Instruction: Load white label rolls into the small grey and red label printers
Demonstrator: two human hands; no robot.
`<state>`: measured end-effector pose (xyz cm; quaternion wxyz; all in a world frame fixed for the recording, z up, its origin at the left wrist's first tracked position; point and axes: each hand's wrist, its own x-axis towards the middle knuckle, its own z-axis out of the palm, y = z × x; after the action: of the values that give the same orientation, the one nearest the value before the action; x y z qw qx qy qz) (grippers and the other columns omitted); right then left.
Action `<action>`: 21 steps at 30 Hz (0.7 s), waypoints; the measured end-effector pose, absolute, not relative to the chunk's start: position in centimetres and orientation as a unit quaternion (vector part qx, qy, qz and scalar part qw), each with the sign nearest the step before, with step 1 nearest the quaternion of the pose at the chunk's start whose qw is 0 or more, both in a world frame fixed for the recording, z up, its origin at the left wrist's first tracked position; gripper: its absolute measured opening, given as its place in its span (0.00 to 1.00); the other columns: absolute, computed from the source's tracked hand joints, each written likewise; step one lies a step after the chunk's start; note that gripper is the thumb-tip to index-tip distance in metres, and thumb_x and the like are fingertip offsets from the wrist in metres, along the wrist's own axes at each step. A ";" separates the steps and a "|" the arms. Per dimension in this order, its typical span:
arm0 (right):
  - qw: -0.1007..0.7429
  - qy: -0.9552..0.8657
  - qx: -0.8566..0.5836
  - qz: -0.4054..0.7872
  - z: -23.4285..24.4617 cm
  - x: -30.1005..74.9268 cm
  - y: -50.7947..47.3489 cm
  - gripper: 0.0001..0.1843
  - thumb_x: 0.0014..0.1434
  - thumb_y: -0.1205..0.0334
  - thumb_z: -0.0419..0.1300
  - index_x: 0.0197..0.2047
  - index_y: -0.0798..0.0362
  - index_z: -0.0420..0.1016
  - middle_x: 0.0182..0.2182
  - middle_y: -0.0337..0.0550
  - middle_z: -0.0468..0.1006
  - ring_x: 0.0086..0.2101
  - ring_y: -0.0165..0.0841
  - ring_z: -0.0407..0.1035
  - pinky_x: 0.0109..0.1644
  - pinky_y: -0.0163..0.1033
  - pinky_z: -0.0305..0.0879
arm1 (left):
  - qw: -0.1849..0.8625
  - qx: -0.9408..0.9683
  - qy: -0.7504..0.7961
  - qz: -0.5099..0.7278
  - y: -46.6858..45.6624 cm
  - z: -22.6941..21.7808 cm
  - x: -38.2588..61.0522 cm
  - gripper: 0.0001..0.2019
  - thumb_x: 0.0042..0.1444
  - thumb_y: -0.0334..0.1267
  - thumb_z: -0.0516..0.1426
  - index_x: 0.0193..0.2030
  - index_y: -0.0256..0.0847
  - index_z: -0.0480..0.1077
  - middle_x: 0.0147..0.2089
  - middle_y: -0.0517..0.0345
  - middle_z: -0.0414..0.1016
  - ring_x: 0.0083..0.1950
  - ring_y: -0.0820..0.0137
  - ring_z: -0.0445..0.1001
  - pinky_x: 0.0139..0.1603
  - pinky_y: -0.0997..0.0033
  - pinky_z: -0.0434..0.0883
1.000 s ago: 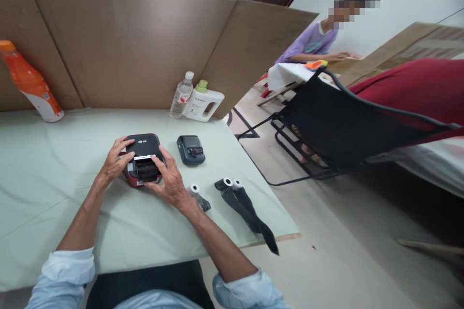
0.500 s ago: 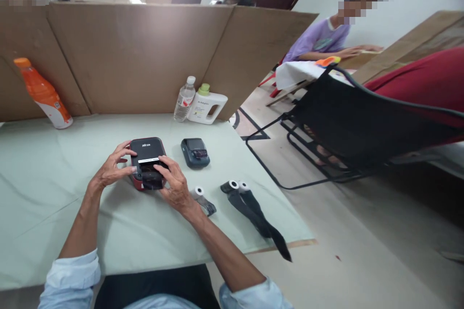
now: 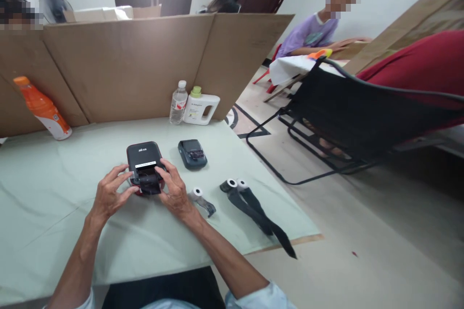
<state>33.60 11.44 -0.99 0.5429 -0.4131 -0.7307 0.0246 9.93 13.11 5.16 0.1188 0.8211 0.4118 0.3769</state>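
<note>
A small black label printer (image 3: 143, 153) with a red base lies on the table in front of me. A dark, shiny strip (image 3: 150, 184) hangs out over its front end. My left hand (image 3: 111, 192) grips the printer's left side near the front, thumb low and fingers along the edge. On the opposite side, my right hand (image 3: 174, 190) holds the printer, with fingertips on its top beside the strip. To the right sits a second, smaller dark printer (image 3: 192, 154). Close to my right wrist is a small roll (image 3: 197, 193) with a white core and a loose dark tail.
Two rolls of black ribbon (image 3: 250, 207) trail toward the table's right edge. A water bottle (image 3: 178, 103), a white jug (image 3: 201, 108) and an orange bottle (image 3: 43, 108) stand by the cardboard screen (image 3: 126, 67). A black folding chair (image 3: 348, 110) and a seated person (image 3: 311, 36) are at the right.
My left hand has slid toward me along the printer's left side, its fingers leaving the upper edge. The right hand stays at the right side. My view has shifted slightly.
</note>
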 end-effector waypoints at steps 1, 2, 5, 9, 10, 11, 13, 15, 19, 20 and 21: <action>0.544 -0.729 -0.414 0.024 -1.1 33.5 11.4 0.38 0.59 0.76 0.59 0.71 0.48 0.65 0.69 0.59 0.66 0.69 0.50 0.63 0.68 0.60 0.71 | 0.103 0.820 0.417 0.379 13.0 5.0 10.0 0.15 0.63 0.49 0.65 0.53 0.48 0.80 0.61 0.47 0.78 0.60 0.55 0.79 0.62 0.49 0.79; 0.545 -0.729 -0.413 0.019 -1.2 33.4 11.4 0.38 0.59 0.76 0.60 0.71 0.47 0.65 0.69 0.58 0.65 0.69 0.50 0.63 0.67 0.60 0.72 | 0.089 0.819 0.420 0.381 12.9 4.8 10.0 0.15 0.63 0.49 0.65 0.53 0.48 0.79 0.61 0.47 0.79 0.60 0.55 0.80 0.62 0.49 0.80; 0.551 -0.731 -0.403 -0.008 -1.5 33.2 11.3 0.35 0.60 0.76 0.61 0.68 0.46 0.68 0.68 0.58 0.66 0.69 0.50 0.63 0.66 0.61 0.73 | 0.060 0.822 0.424 0.374 12.8 4.4 9.9 0.15 0.64 0.49 0.64 0.54 0.48 0.78 0.59 0.46 0.79 0.59 0.55 0.80 0.60 0.50 0.80; 0.568 -0.726 -0.386 -0.032 -1.6 33.1 11.1 0.28 0.62 0.76 0.59 0.63 0.46 0.74 0.64 0.57 0.70 0.65 0.48 0.67 0.63 0.61 0.75 | 0.034 0.832 0.424 0.356 12.7 4.1 9.7 0.15 0.66 0.48 0.62 0.57 0.48 0.77 0.59 0.46 0.79 0.58 0.56 0.81 0.60 0.51 0.80; 0.570 -0.724 -0.386 -0.034 -1.6 33.1 11.0 0.27 0.63 0.76 0.58 0.62 0.46 0.75 0.62 0.56 0.71 0.64 0.48 0.68 0.62 0.61 0.76 | 0.027 0.834 0.423 0.353 12.7 4.1 9.7 0.15 0.66 0.47 0.62 0.57 0.48 0.76 0.58 0.46 0.79 0.57 0.56 0.81 0.59 0.52 0.80; 0.571 -0.723 -0.386 -0.034 -1.6 33.1 11.0 0.27 0.63 0.77 0.58 0.61 0.45 0.76 0.61 0.55 0.72 0.63 0.47 0.69 0.61 0.61 0.76 | 0.020 0.836 0.422 0.349 12.7 4.1 9.7 0.15 0.66 0.47 0.62 0.57 0.48 0.76 0.58 0.47 0.79 0.56 0.57 0.81 0.58 0.52 0.80; 0.571 -0.721 -0.391 -0.030 -1.7 33.2 10.9 0.25 0.64 0.77 0.57 0.59 0.46 0.78 0.57 0.54 0.74 0.62 0.46 0.70 0.60 0.60 0.77 | 0.008 0.840 0.421 0.342 12.7 4.2 9.8 0.15 0.67 0.46 0.62 0.57 0.48 0.75 0.56 0.47 0.79 0.55 0.57 0.81 0.57 0.54 0.80; 0.571 -0.720 -0.395 -0.022 -1.9 33.3 10.9 0.25 0.64 0.77 0.57 0.58 0.46 0.79 0.54 0.53 0.75 0.61 0.47 0.71 0.60 0.60 0.77 | 0.002 0.842 0.422 0.335 12.6 4.3 9.9 0.15 0.67 0.45 0.62 0.57 0.48 0.75 0.55 0.47 0.78 0.54 0.58 0.81 0.55 0.56 0.80; 0.578 -0.715 -0.393 -0.008 -2.2 33.3 11.0 0.25 0.62 0.77 0.58 0.57 0.46 0.81 0.51 0.52 0.76 0.60 0.48 0.71 0.61 0.60 0.77 | 0.003 0.843 0.424 0.331 12.4 4.4 10.2 0.13 0.67 0.43 0.60 0.57 0.47 0.74 0.52 0.48 0.76 0.52 0.59 0.80 0.53 0.58 0.80; 0.580 -0.714 -0.393 -0.007 -2.2 33.3 11.0 0.26 0.62 0.78 0.58 0.57 0.46 0.81 0.51 0.52 0.76 0.60 0.47 0.72 0.61 0.60 0.77 | 0.004 0.845 0.422 0.330 12.4 4.5 10.2 0.13 0.68 0.43 0.60 0.57 0.47 0.74 0.52 0.48 0.76 0.52 0.59 0.80 0.53 0.58 0.80; 0.580 -0.713 -0.394 -0.006 -2.2 33.3 11.0 0.26 0.62 0.78 0.58 0.57 0.46 0.81 0.50 0.52 0.76 0.60 0.47 0.72 0.61 0.60 0.77 | 0.005 0.846 0.420 0.328 12.4 4.7 10.3 0.13 0.68 0.43 0.60 0.56 0.46 0.74 0.52 0.48 0.76 0.52 0.59 0.80 0.52 0.58 0.80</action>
<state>33.26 11.00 -2.24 0.5799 -0.3940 -0.7130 -0.0063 10.25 12.42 4.65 0.0052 0.8462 0.4199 0.3280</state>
